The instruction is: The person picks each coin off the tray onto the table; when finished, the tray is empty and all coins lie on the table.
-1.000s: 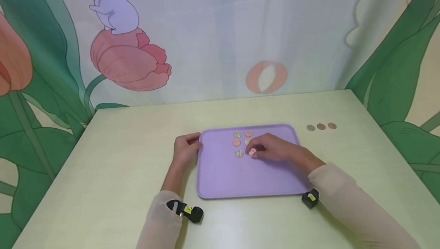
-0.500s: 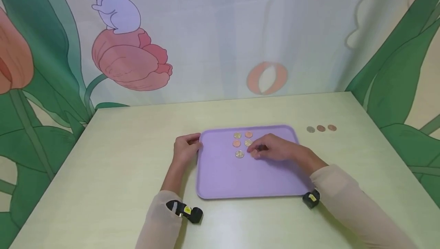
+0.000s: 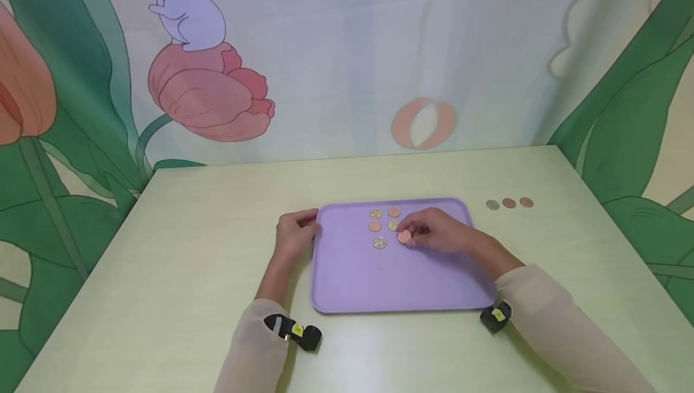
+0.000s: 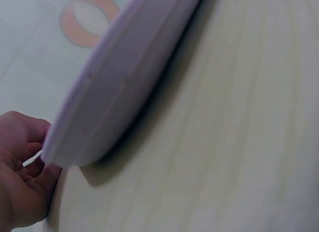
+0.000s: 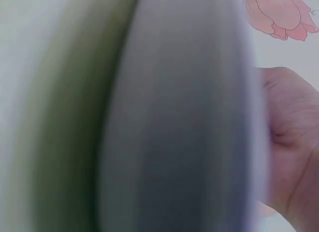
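Note:
In the head view my right hand (image 3: pixel 439 230) is over the lilac tray (image 3: pixel 352 284), with a copper-coloured coin (image 3: pixel 404 237) pinched at its fingertips. Beside it on the tray lie gold-toned and copper coins in two columns: a gold coin (image 3: pixel 376 213) and a copper coin (image 3: pixel 394 212) at the back, a copper coin (image 3: pixel 375 225) and a partly covered gold coin (image 3: pixel 393 225) in the middle, a gold coin (image 3: pixel 379 243) in front. My left hand (image 3: pixel 295 236) holds the tray's left rim with thumb and fingers. The right wrist view shows mostly tray wall, hiding the fingertips.
To the right behind the tray, a silver coin (image 3: pixel 492 205) and two copper coins (image 3: pixel 509 203) lie in a row on the pale table (image 3: pixel 217 230). A printed curtain (image 3: pixel 336 79) hangs along the table's back edge.
My right hand has shifted slightly right, and the copper coin at its fingertips now shows more fully. The left hand stays at the tray rim; the other coins keep their places.

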`<action>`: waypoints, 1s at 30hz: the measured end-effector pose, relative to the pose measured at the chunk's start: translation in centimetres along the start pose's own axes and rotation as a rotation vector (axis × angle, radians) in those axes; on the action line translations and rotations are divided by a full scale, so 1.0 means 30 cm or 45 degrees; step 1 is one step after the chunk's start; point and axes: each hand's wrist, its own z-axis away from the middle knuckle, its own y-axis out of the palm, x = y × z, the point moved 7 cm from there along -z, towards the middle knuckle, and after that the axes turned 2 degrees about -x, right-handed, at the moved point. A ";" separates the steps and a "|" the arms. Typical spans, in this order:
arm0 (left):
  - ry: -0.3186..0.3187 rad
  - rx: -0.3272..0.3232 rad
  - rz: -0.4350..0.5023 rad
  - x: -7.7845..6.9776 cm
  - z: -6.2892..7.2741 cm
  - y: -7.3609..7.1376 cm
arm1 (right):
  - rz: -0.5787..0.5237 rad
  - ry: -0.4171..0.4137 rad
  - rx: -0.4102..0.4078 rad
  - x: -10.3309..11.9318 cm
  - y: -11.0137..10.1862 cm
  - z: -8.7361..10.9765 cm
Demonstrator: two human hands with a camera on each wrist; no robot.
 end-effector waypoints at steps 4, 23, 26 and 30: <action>0.011 -0.001 0.004 -0.005 -0.001 0.003 | -0.043 0.022 -0.058 -0.006 -0.015 0.003; 0.004 -0.003 0.020 -0.006 0.002 0.003 | -0.097 0.071 -0.247 -0.036 -0.073 0.028; 0.003 -0.005 0.023 -0.007 0.002 0.002 | -0.106 0.080 -0.278 -0.046 -0.090 0.034; -0.001 -0.006 0.021 -0.006 0.001 0.001 | -0.133 0.094 -0.299 -0.059 -0.110 0.046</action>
